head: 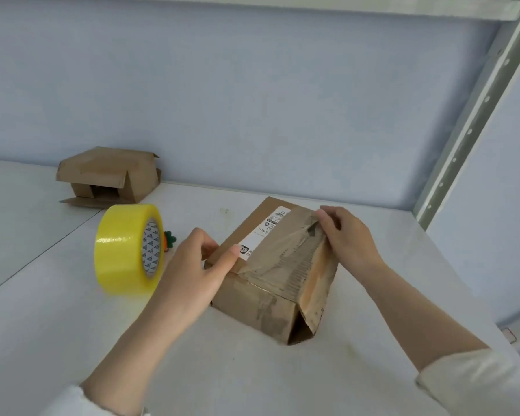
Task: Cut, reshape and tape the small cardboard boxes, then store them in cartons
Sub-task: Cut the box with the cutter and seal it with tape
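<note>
- Our white sleeves (466,382) sit lowest in view, with bare forearms reaching over the white table (282,379).
- Our left hand (197,268) grips the near left corner of the box (261,307), with the thumb pressed on top and the fingers curled round the side.
- Our right hand (350,235) curls over the far right top edge, its fingertips pinching the clear tape there.
- That box rests on the table between our hands, with a white label on top and one torn flap hanging at its right end.
- Just left stands a yellow tape roll (126,250) on edge, a small carrot-shaped thing (169,240) behind it.
- Farther back, a second box (108,175) lies against the blue wall (252,85).
</note>
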Demonstrator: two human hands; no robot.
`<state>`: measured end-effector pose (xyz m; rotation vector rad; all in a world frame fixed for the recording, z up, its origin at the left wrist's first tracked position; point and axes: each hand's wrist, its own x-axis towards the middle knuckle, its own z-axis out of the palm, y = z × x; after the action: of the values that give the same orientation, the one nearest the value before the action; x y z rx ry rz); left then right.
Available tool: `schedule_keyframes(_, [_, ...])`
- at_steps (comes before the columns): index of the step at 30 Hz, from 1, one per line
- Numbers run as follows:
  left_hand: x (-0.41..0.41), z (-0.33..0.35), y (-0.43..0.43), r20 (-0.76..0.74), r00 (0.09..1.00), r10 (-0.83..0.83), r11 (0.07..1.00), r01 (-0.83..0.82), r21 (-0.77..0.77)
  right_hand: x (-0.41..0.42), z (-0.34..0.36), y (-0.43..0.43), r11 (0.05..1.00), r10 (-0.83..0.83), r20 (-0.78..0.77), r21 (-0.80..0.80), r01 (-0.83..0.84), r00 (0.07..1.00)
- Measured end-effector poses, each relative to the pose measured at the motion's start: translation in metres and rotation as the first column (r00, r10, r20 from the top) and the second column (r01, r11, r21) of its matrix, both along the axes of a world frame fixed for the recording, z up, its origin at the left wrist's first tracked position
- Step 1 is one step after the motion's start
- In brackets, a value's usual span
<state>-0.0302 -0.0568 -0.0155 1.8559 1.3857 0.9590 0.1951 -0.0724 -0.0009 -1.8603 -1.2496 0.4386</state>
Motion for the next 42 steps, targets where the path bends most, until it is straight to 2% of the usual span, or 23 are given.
schedule_keyframes(3, [0.003,-0.003,-0.014,0.2,0.978,0.06,0.981,-0.02,-0.193,-0.002,-0.004,0.018,0.987,0.121,-0.092,-0.09,-0.129,0.988])
schedule_keyframes(5, [0.005,-0.006,-0.025,0.271,0.958,0.09,0.96,-0.01,-0.28,-0.005,-0.01,0.018,0.979,0.15,-0.243,-0.102,-0.179,0.958])
schedule_keyframes(7, [0.007,-0.007,-0.035,0.256,0.964,0.075,0.956,0.004,-0.292,-0.009,-0.014,0.017,0.975,0.183,-0.337,-0.059,-0.215,0.923])
schedule_keyframes(9, [0.008,-0.004,-0.041,0.194,0.98,0.049,0.96,0.007,-0.28,-0.012,-0.011,0.016,0.97,0.199,-0.359,-0.059,-0.235,0.912])
schedule_keyframes(10, [0.005,-0.001,-0.042,0.151,0.988,0.041,0.969,-0.002,-0.249,-0.013,-0.008,0.015,0.966,0.205,-0.349,-0.079,-0.247,0.914])
schedule_keyframes(12, [-0.004,0.01,-0.037,0.082,0.995,0.053,0.996,-0.047,-0.082,-0.013,0.003,0.013,0.964,0.189,-0.248,-0.138,-0.228,0.95])
schedule_keyframes(14, [-0.022,0.028,-0.021,0.138,0.987,0.077,0.989,-0.093,0.116,-0.016,0.021,0.006,0.979,0.125,-0.084,-0.149,-0.136,0.989])
schedule_keyframes(16, [-0.045,0.043,0.011,0.137,0.985,0.109,0.963,-0.138,0.23,-0.028,0.039,0.001,0.99,0.12,0.001,-0.07,-0.119,0.993])
schedule_keyframes(19, [-0.072,0.05,0.064,-0.143,0.977,0.157,0.964,-0.12,0.237,-0.064,0.061,-0.001,0.983,0.184,0.011,0.01,-0.185,0.983])
schedule_keyframes(21, [-0.083,0.044,0.079,-0.248,0.96,0.134,0.975,-0.084,0.204,-0.091,0.069,0.005,0.975,0.221,-0.011,0.009,-0.221,0.975])
schedule_keyframes(22, [-0.088,0.041,0.078,-0.251,0.961,0.116,0.976,-0.064,0.208,-0.106,0.071,0.01,0.97,0.241,-0.02,-0.007,-0.241,0.97])
schedule_keyframes(24, [-0.104,0.032,0.068,-0.217,0.973,0.081,0.949,-0.009,0.314,-0.136,0.071,0.024,0.961,0.271,-0.009,-0.048,-0.271,0.963])
schedule_keyframes(28, [-0.131,0.012,0.025,-0.13,0.982,-0.14,0.791,0.19,0.581,-0.18,0.06,0.045,0.933,0.326,0.044,-0.179,-0.313,0.944])
schedule_keyframes(31, [-0.152,-0.003,0.011,-0.027,0.984,-0.178,0.713,0.148,0.685,-0.2,0.051,0.052,0.893,0.335,-0.031,-0.308,-0.328,0.942])
schedule_keyframes(33, [-0.161,-0.009,0.007,0.064,0.984,-0.167,0.699,0.072,0.711,-0.205,0.045,0.05,0.863,0.357,-0.094,-0.347,-0.367,0.929])
schedule_keyframes(36, [-0.169,-0.014,0.002,0.175,0.969,-0.173,0.741,0.011,0.671,-0.213,0.045,0.04,0.82,0.434,-0.198,-0.318,-0.477,0.879])
schedule_keyframes(38, [-0.172,-0.013,-0.001,0.265,0.951,-0.158,0.838,-0.013,0.545,-0.217,0.048,0.034,0.833,0.45,-0.232,-0.239,-0.499,0.862])
schedule_keyframes(40, [-0.172,-0.009,-0.001,0.391,0.915,-0.096,0.957,-0.023,0.288,-0.221,0.052,0.028,0.856,0.464,-0.219,-0.14,-0.498,0.859])
schedule_keyframes(42, [-0.171,-0.004,0.007,0.462,0.885,-0.063,0.998,0.069,0.004,-0.226,0.053,0.021,0.878,0.462,-0.193,-0.043,-0.478,0.866])
